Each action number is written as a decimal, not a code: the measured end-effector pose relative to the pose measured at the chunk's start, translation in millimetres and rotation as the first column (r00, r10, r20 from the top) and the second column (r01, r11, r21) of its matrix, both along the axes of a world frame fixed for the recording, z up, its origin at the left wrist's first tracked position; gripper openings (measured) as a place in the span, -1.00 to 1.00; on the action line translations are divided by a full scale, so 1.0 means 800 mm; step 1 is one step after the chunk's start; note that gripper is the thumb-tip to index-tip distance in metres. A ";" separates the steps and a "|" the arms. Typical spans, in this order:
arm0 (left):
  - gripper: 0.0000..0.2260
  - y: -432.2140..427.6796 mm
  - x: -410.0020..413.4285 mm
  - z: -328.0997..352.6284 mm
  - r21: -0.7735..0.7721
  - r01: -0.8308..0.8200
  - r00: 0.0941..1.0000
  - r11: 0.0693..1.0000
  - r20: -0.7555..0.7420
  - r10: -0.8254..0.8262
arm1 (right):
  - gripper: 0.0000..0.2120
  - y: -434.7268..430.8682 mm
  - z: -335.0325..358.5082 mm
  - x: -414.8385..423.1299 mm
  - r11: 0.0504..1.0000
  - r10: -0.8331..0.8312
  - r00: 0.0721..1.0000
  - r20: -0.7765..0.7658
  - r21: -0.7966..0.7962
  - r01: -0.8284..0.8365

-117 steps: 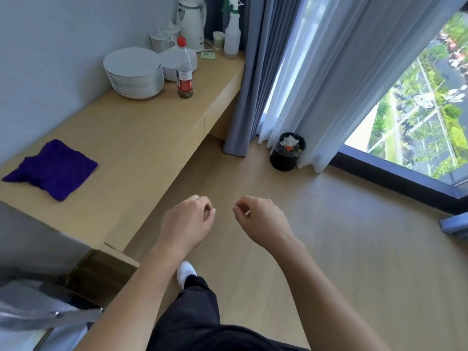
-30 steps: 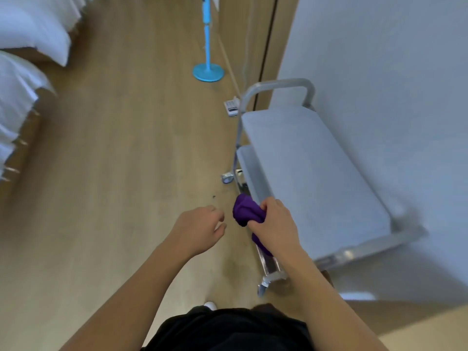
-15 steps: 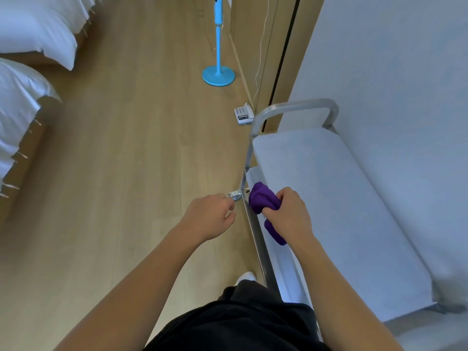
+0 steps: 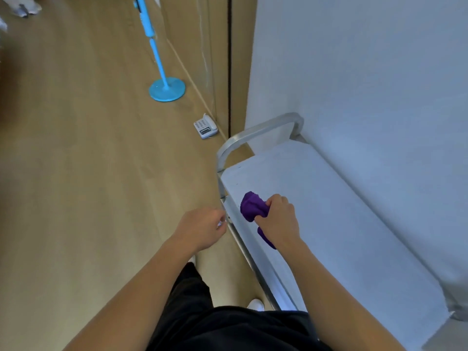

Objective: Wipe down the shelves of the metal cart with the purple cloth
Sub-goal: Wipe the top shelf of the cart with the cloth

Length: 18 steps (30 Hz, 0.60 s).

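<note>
Leftmost, the wood-grain floor (image 4: 76,160) lay smooth and matte, a wide bare stretch of pale brown planks. On it stood a bright blue stand (image 4: 166,89), a thin pole rising from a flat round base, and nearer the wall a small white telephone (image 4: 205,126) with a keypad lay beside the wooden skirting.

The left hand (image 4: 202,228) hung over the floor just off the cart's near-left edge, its fingers curled loosely inward around nothing; whether it touched the frame could not be told. Below it showed black trousers (image 4: 202,325) and the toe of a white shoe (image 4: 255,304).

Next came the metal cart (image 4: 354,236), a long rectangle with a dull, brushed grey top shelf, rounded rim and a tubular hoop handle (image 4: 255,134) curving over its far end. A lower shelf (image 4: 278,282) peeped out as a narrow strip under the left edge.

The right hand (image 4: 278,221) was clenched on the purple cloth (image 4: 252,206), a soft, nubbly wad bunched in the fist, with a tail hanging below the wrist. Cloth and hand were over the top shelf near its left edge, toward the far end; contact with the metal was unclear. Most of the shelf to the right lay bare up to the plain pale wall (image 4: 367,72), which ran close along the cart's right edge.
</note>
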<state>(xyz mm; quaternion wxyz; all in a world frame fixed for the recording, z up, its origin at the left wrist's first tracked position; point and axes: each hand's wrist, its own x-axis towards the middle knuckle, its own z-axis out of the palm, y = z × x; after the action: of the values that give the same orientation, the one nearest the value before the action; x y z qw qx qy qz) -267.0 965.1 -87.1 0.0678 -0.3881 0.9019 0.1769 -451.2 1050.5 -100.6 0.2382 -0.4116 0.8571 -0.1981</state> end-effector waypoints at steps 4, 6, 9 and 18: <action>-0.80 -0.082 -0.033 -0.019 0.015 0.141 0.990 0.990 -0.006 -0.141 | -0.71 -0.045 -0.019 -0.010 0.989 -0.142 0.990 0.001 0.051 0.141; -0.80 -0.121 -0.049 -0.026 0.015 0.234 0.972 0.972 -0.009 -0.234 | -0.72 -0.066 -0.025 -0.013 0.969 -0.237 0.971 0.017 0.073 0.235; -0.80 -0.168 -0.071 -0.035 0.033 0.352 0.936 0.935 0.014 -0.353 | -0.70 -0.092 -0.032 -0.013 0.928 -0.358 0.934 0.008 0.113 0.355; -0.65 -0.220 -0.131 -0.073 0.126 0.593 0.791 0.795 0.092 -0.605 | -0.57 -0.135 -0.070 -0.011 0.843 -0.519 0.854 -0.036 0.147 0.518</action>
<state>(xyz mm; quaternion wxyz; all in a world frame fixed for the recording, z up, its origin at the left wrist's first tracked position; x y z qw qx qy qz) -371.8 789.0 -145.6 0.1953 -0.0894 0.9632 0.1616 -459.8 942.3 -156.8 0.2087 -0.1451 0.9482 -0.1904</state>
